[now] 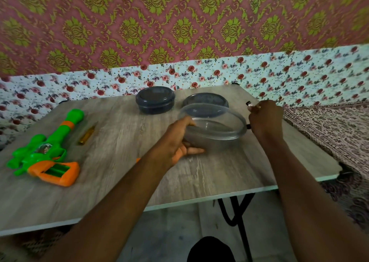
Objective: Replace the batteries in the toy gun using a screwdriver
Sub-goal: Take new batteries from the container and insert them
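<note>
Both busy: left hand [177,139] grips grey bowl [216,134]; right hand [265,119] pinches small cylinder [249,104].

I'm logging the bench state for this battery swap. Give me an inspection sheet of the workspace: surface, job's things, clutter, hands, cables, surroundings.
Surface: wood-grain table on black legs.
Job's things: green-and-orange toy gun lies at left, grip compartment open; amber-handled screwdriver beside it.
Clutter: closed dark tub at the back; loose lid to its right; small orange piece by the left forearm, mostly hidden.
Hands: left hand grips a tilted, open container; right hand pinches a small dark-tipped item, possibly a battery.
Cables: nothing seen.
Surroundings: patterned wall coverings behind; patterned rug at right.
</note>
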A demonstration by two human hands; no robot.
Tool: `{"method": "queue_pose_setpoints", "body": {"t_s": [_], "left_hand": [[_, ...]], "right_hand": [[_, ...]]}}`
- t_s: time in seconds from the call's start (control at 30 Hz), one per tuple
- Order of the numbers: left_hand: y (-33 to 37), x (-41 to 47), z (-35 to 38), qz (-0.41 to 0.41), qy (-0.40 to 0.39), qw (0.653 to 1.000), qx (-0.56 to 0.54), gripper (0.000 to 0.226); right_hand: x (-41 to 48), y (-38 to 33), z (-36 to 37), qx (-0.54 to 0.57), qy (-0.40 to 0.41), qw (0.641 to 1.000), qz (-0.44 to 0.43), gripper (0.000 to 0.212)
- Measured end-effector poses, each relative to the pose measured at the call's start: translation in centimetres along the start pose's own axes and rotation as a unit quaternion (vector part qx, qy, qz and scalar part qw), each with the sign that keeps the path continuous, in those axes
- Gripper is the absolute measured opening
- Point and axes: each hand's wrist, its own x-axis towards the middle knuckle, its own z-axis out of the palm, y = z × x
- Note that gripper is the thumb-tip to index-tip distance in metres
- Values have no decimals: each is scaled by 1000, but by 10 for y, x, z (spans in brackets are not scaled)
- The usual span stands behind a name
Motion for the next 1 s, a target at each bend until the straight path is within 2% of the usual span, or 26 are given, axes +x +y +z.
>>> {"method": "queue_pose_setpoints", "body": {"t_s": [0.13,0.27,0.43,0.6,0.67,0.73,0.83,0.93,1.0], "left_hand": [[-4,5,13,-12,15,999,40,7],[-5,14,18,8,34,995,89,27],[-6,13,19,29,32,988,145,14],[-5,13,10,25,80,980,179,47],[-3,11,2,65,121,970,203,34],[0,10,-8,123,152,956,218,24],[11,4,-27,178,175,950,187,7],[22,-1,-49,205,189,948,152,8],[26,-5,-65,223,210,938,161,10]], "right_hand": [[1,-12,-18,14,-8,999,-41,27],[0,-25,-23,34,-43,994,-90,31],[-10,-48,-18,73,-73,988,-113,37],[-16,-69,1,209,-93,973,-40,42],[-22,-79,10,277,-114,954,16,39],[-30,-90,17,352,-159,920,60,31],[-47,-111,26,420,-221,875,97,21],[-63,-131,38,479,-281,825,102,20],[-74,-144,50,497,-302,808,98,16]]}}
